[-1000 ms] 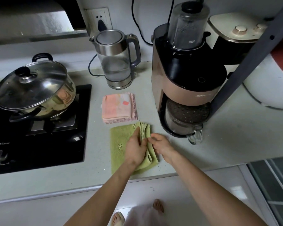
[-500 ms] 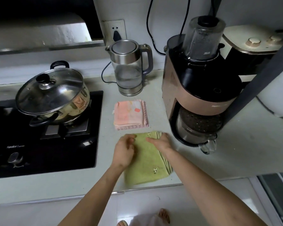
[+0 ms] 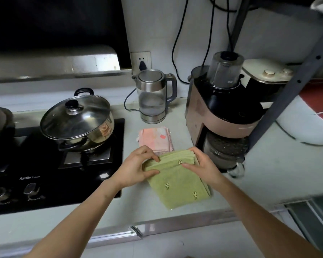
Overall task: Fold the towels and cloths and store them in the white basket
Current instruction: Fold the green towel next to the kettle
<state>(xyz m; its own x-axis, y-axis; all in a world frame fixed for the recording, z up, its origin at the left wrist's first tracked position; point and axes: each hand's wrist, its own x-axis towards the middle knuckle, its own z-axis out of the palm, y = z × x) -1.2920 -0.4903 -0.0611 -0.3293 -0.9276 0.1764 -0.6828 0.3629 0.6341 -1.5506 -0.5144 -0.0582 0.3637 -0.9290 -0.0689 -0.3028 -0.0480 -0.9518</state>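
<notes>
On the pale surface [image 3: 175,216], near its front edge, lies the green towel [image 3: 177,181], folded into a rough rectangle and set at a slant, small embroidered motifs dotted over its top face. Both hands are at its far end, where the folded layers stack up into a thick ridge. Left hand [image 3: 136,167]: fingers curled over the ridge's left corner, thumb lying along the towel below, so the fold is pinched between them. Right hand [image 3: 203,164]: fingers bent over the right end of the ridge, thumb stretched leftward across the top face, gripping the layers the same way. The gripped end looks slightly raised off the surface; the near end lies flat. Just behind the green towel, touching or nearly touching its far edge, sits the pink cloth [image 3: 156,138], already folded into a neat square. Behind that stands a glass and steel kettle [image 3: 153,97], its cord running to a wall socket [image 3: 141,60]. To the right, close beside the right hand, a pink and black blender machine [image 3: 222,112] with a glass jug in its base. To the left, a black gas hob [image 3: 63,164] carrying a steel pot [image 3: 76,123] with a glass lid; the edge of a second pot shows at the far left. A grey metal rack leg [image 3: 287,97] slants down at right. White basket: not in view.
</notes>
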